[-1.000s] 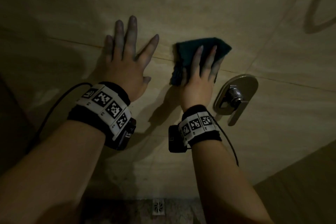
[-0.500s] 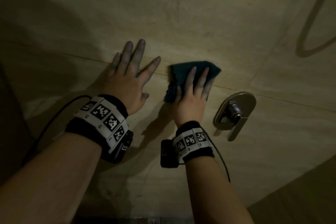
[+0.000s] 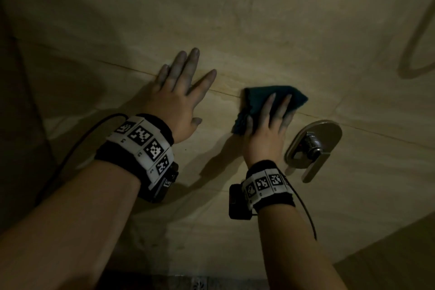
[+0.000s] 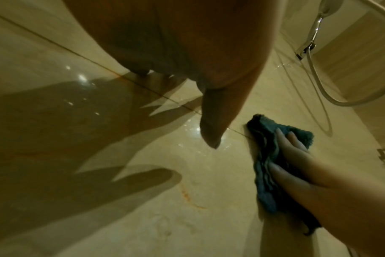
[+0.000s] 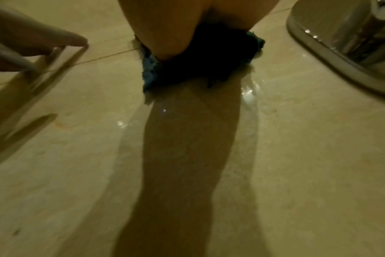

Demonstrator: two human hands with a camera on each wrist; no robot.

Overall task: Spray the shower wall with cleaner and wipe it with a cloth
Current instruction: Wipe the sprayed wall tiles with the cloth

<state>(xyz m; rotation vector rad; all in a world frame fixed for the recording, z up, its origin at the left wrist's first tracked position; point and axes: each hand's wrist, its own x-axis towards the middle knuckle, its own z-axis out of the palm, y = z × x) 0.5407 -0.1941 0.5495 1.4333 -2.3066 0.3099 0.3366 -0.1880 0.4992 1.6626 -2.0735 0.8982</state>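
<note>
A dark teal cloth (image 3: 259,97) lies flat against the beige tiled shower wall (image 3: 235,19), just below a horizontal grout line. My right hand (image 3: 268,120) presses it to the wall with straight, spread fingers; the cloth (image 4: 264,156) bunches under that hand (image 4: 297,156) in the left wrist view, and its edge (image 5: 152,76) shows in the right wrist view. My left hand (image 3: 179,92) rests flat on the wall to the cloth's left, fingers spread and holding nothing. No spray bottle is in view.
A chrome mixer valve with a lever handle (image 3: 310,146) sits on the wall just right of my right wrist. A shower hose (image 4: 319,83) and its rail hang at the upper right. The wet tile (image 5: 248,93) glistens beside the cloth. A floor drain (image 3: 197,283) shows at the bottom.
Both hands slid down the wall over the first half second, the right one dragging the cloth along. Since then they have shifted only slightly.
</note>
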